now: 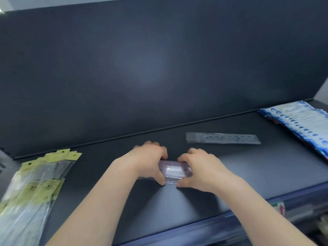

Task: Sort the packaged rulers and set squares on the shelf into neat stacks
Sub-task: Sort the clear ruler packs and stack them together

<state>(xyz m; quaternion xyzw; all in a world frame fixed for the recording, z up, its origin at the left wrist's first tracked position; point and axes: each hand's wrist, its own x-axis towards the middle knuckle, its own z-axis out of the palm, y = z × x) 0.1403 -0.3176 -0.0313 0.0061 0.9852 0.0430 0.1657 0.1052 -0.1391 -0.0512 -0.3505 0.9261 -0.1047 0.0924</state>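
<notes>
Head view: left hand (150, 162) and right hand (200, 167) hold one clear packet (174, 170) mid-shelf.
Fingers (181, 183) of both hands are curled round the packet's two ends; it is blurred, and whether it touches the dark shelf (239, 171) is unclear. A loose packaged ruler (221, 138) lies flat beyond, to the right. Yellow-headed packs (35, 183) are piled far left, blue-and-white packs (301, 125) fanned far right.

Your shelf (248, 174) looks dark, smooth and matt. The small packet (174, 170) in the middle is clear, shiny plastic. At lower left you have clear shiny plastic bags (44, 174) with dull yellow paper tops. The packs (301, 121) at the right edge look glossy.
</notes>
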